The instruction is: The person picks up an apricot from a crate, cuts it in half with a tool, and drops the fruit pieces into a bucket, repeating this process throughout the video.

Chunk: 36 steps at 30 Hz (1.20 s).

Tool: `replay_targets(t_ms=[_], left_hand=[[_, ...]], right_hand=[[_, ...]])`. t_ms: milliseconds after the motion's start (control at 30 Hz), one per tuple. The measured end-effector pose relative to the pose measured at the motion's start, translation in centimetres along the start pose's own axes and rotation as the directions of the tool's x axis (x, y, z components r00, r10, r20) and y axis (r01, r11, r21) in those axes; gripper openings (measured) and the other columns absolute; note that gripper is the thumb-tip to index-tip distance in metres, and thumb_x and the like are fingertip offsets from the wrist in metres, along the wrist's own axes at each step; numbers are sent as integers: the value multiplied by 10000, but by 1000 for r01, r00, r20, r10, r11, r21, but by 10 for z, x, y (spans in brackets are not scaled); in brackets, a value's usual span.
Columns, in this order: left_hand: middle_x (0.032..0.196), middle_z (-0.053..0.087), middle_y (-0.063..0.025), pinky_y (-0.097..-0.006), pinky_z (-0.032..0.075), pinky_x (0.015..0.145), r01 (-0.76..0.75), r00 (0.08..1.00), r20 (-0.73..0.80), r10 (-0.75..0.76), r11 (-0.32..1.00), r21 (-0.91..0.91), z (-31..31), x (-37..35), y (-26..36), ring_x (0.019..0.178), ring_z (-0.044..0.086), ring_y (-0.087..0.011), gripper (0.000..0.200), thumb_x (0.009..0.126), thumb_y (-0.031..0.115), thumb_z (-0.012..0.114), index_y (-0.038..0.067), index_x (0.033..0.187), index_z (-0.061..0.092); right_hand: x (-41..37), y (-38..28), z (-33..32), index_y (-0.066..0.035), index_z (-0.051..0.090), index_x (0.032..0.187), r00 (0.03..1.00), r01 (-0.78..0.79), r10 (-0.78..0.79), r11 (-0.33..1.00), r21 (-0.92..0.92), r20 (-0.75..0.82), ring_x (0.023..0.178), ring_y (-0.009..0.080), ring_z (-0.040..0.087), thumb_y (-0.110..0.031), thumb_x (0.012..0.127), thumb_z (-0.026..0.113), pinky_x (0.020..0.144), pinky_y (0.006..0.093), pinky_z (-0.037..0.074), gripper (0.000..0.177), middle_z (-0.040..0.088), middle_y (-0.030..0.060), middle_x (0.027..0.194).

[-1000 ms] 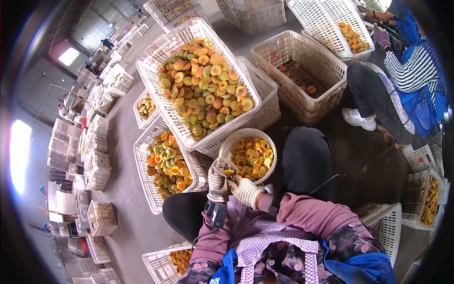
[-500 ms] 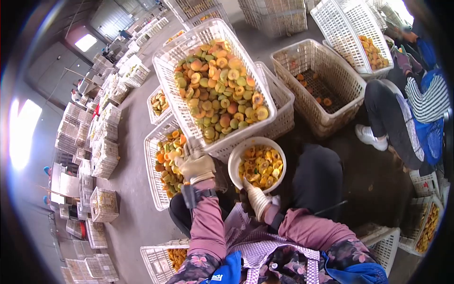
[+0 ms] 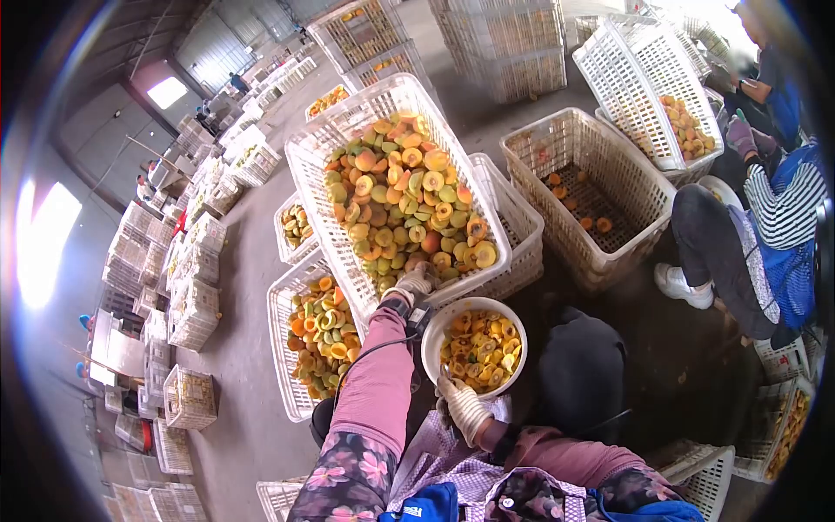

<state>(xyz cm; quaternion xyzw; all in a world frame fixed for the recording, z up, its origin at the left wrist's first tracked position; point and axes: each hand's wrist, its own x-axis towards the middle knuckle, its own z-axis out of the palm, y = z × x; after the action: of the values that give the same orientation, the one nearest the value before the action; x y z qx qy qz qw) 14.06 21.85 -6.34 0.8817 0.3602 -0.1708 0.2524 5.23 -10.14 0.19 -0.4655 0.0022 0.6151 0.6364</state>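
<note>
My left hand (image 3: 416, 283), in a pale glove, reaches over the near edge of a tilted white crate (image 3: 304, 165). Its fingers extend onto the halved peaches (image 3: 391, 196) there; I see no fruit clearly gripped. My right hand (image 3: 463, 409), also gloved, is closed at the near rim of a round white bucket (image 3: 430, 348). Whatever its curled fingers hold is too small to make out. Yellow-orange cut peach pieces (image 3: 483, 348) lie inside the bucket. Left of it, a lower crate (image 3: 283, 348) contains more peach halves (image 3: 322, 331).
A deep crate (image 3: 600, 252) with a few peach halves stands right of the bucket. Beyond it a co-worker in a striped sleeve (image 3: 787, 196) sits beside crates. Stacked crates (image 3: 504, 52) rise at the back; more crates (image 3: 191, 396) line the left.
My left hand has moved from above the lower left crate up and right onto the peaches in the tilted crate. My right hand stays by the bucket rim. The view has tipped upward.
</note>
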Motion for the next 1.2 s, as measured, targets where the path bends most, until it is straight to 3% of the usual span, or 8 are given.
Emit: replay_targets(t_ms=[500,533,567,700,767,967,1033,1200], left_hand=[[1120,596,-185,-356,472,856,-211,967,-103,232,960,183,13,33,4,1028,581,-320,375,863,277,546,47,1159,539],[1048,602,-155,-310,479,798,-211,968,10,252,832,-513,11,36,-4,942,592,-259,296,887,220,518,41,1121,539],[977,607,-124,-264,486,740,-26,942,80,326,307,-951,13,36,-11,856,602,-198,221,911,163,490,35,1084,539],[1014,572,-56,-232,452,726,-292,862,-286,418,-50,-955,8,-136,59,833,535,-119,365,778,26,589,55,1132,506],[1050,564,-67,-292,387,909,-489,787,-329,521,203,-848,15,-187,70,1029,496,-171,461,694,39,618,50,1136,487],[955,571,-105,-297,483,730,-346,924,-382,8,-408,-845,56,-252,105,773,567,-184,318,948,302,463,30,1112,459],[902,567,-102,-297,481,724,-379,911,-412,-13,-419,-825,65,-242,94,770,564,-186,303,961,309,432,36,1087,463],[803,565,-97,-282,460,667,-593,799,-601,-23,-202,-780,78,-236,86,727,556,-176,334,969,382,393,59,982,477]], right_hand=[[3,0,-5,-64,483,856,999,40,-42,996,-80,-27,354,157,406,-391,924,453,346,290,348,335,462,43,520],[4,-1,-4,-94,487,802,992,95,-101,992,-80,-76,345,164,415,-404,921,454,335,294,346,333,460,40,514],[9,-1,-7,-106,491,771,989,118,-124,990,-75,-82,331,171,417,-426,913,464,326,298,345,351,465,39,509],[37,2,-22,-37,582,971,835,478,-505,862,-165,-217,666,81,471,-257,905,546,570,228,395,233,551,-14,755],[18,-19,-14,-8,527,1089,771,597,-622,780,-185,-136,810,103,507,-213,913,529,707,260,443,270,579,37,904],[28,4,-23,14,478,1142,806,515,-591,715,-473,-15,849,177,544,-226,924,506,738,300,454,325,603,101,969],[24,-1,-25,19,469,1084,844,386,-536,591,-708,12,837,442,581,-363,888,486,708,452,459,429,598,284,852],[20,3,-24,5,470,1099,837,417,-544,552,-722,67,854,447,574,-395,897,454,718,477,454,448,594,293,862]])
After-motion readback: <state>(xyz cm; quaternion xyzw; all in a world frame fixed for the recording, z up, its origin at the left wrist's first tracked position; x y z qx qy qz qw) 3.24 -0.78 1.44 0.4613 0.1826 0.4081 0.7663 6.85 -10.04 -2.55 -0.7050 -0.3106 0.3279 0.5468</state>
